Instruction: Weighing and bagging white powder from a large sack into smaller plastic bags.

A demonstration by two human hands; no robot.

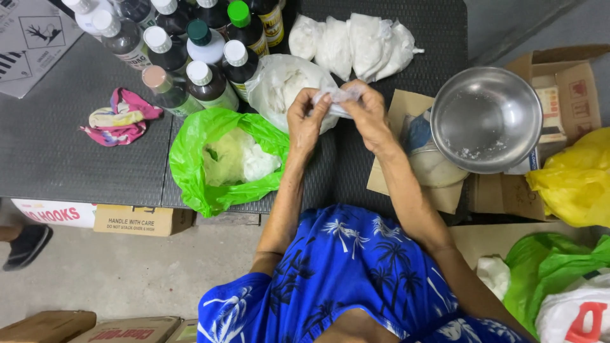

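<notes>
Pinching a small clear plastic bag betw. both hands, centre-top of frame: left hand and right hand each closed on it w/ fingertips, bag stretched across the gap, held just above a larger white-filled bag on the dark worktop. Upper left: cluster of dark capped bottles. Left of centre: open green bag w/ pale contents; further left, a crumpled pink cloth. Top centre: row of tied white packets. Right: steel bowl resting over cardboard; yellow bag at right edge.
</notes>
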